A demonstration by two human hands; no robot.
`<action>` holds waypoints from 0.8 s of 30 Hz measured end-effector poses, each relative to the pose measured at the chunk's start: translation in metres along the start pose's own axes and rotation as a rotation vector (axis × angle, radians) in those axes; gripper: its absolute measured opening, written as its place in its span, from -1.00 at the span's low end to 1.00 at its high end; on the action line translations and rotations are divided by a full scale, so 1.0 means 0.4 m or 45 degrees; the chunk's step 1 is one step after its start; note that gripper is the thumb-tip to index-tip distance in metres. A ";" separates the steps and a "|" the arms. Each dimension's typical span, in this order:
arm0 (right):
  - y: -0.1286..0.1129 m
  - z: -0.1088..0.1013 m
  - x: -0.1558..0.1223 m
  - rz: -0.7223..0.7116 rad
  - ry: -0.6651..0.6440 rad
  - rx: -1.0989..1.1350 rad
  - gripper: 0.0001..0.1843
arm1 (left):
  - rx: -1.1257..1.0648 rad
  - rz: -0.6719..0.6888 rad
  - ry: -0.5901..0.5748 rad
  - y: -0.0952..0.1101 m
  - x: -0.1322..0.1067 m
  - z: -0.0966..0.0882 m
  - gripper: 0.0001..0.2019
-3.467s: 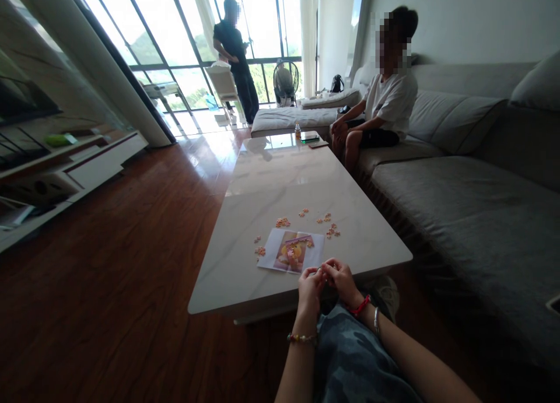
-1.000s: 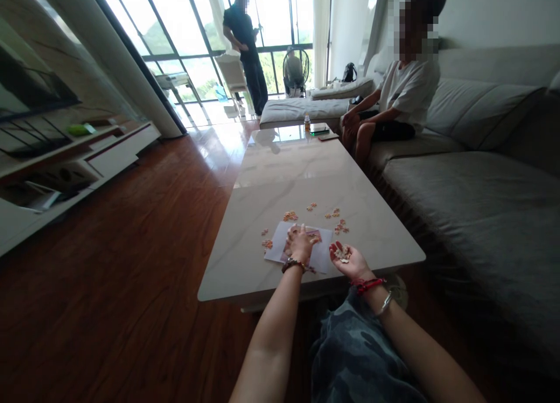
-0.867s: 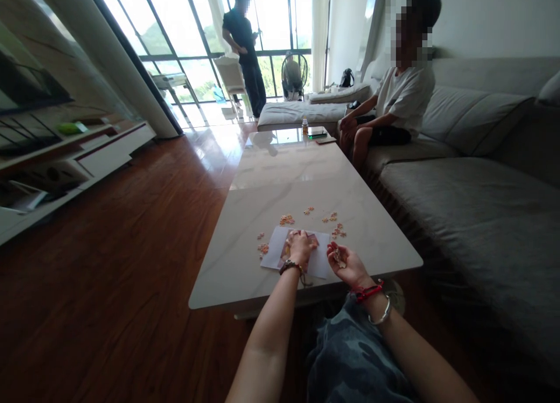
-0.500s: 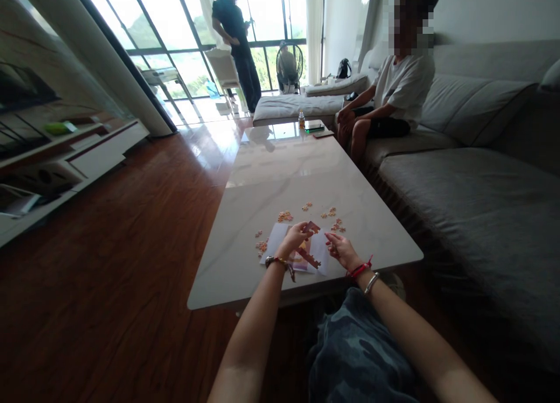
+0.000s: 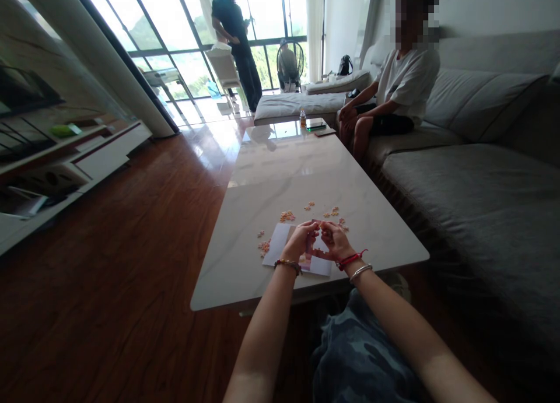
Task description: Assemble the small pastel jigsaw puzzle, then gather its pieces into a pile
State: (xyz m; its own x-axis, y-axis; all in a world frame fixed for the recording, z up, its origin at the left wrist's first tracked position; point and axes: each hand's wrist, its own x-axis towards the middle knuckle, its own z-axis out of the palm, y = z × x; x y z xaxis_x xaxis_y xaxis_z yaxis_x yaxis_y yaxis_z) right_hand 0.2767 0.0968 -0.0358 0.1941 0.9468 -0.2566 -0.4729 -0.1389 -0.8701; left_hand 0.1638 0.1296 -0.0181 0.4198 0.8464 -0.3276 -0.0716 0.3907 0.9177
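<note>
Left hand [image 5: 298, 241] and right hand [image 5: 335, 241] are pinched in close, holding a joined strip of jigsaw pieces [image 5: 312, 246] just above the picture sheet [image 5: 280, 244]. Loose pieces [image 5: 287, 216] lie scattered past the sheet on the bench [image 5: 280, 170], so lots look unjoined.

The left hand [image 5: 300, 241] and right hand [image 5: 336, 241] are hiding whatever lies between them. The top edge is cutting off the seated person's blurred head [image 5: 413, 12].

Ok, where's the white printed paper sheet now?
The white printed paper sheet lies at the near end of the white marble coffee table in the head view, under the left hand and right hand, with orange puzzle pieces just beyond.
</note>
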 end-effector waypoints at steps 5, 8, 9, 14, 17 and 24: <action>0.019 0.011 0.010 -0.067 0.165 -0.044 -0.88 | -0.036 -0.051 0.152 -0.013 0.011 0.025 -0.89; 0.010 -0.003 0.023 -0.018 0.163 -0.074 -0.86 | -0.001 -0.062 0.226 -0.010 0.009 0.011 -0.85; 0.003 -0.013 0.029 -0.002 0.177 -0.067 -0.85 | 0.007 -0.058 0.257 -0.008 0.009 0.000 -0.84; -0.066 -0.098 0.055 0.016 0.234 0.030 -0.80 | -0.025 -0.014 0.428 0.005 -0.003 -0.080 -0.90; -0.089 -0.127 0.055 0.073 0.091 0.067 -0.91 | -0.053 -0.044 0.352 0.004 -0.013 -0.101 -0.90; -0.016 -0.044 0.049 0.195 -0.176 -0.020 -0.84 | -0.025 -0.065 0.144 0.007 -0.023 -0.044 -0.89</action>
State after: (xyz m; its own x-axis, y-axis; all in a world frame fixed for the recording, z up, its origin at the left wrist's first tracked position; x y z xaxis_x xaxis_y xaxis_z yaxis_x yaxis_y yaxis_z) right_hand 0.2986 0.1113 -0.0429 0.0003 0.9449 -0.3274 -0.4740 -0.2881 -0.8320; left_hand 0.1438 0.1294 -0.0165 0.3190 0.8602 -0.3979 -0.0708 0.4403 0.8951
